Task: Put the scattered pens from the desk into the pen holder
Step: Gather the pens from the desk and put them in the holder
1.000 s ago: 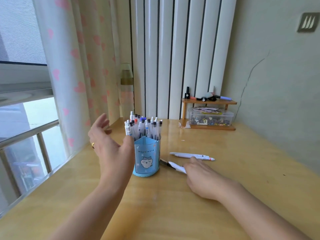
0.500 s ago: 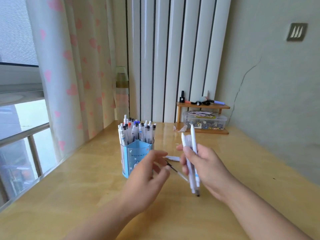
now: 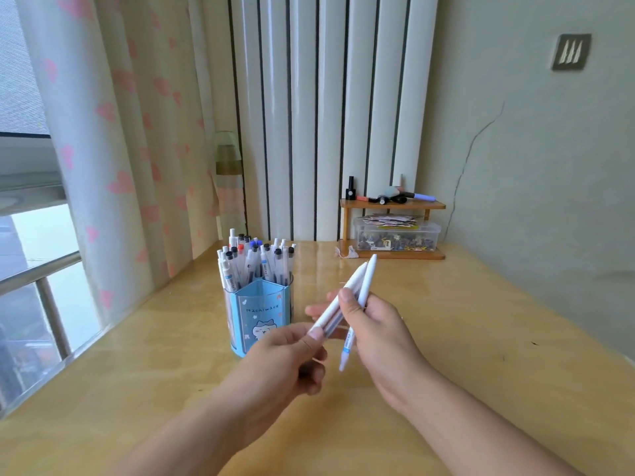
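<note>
Head view: the right hand (image 3: 378,324) grips two white pens (image 3: 360,286) at mid-barrel, thumb across them, capped ends tilted up and away, tips pointing down toward the desk (image 3: 481,338). The left hand (image 3: 285,355) pinches the lower end of one of these pens between thumb and fingertips. Both hands hover above the desk, just right of the pen holder (image 3: 259,317).

The pen holder is a blue, clear-walled cup, upright near the window side and already crowded with upright pens. No loose pen is visible on the bare desk surface; the hands may hide one.

Handling judgement: each pen is light, rigid and smooth-barrelled, so it can slip or roll against its neighbour when two are held together. Grip at mid-barrel, where balance is best, and keep the pair parallel. Insert tip-first into a gap between the standing pens; the crowding will probably resist entry. The holder looks light and could shift or tip if pushed sideways; steady it if needed.
</note>
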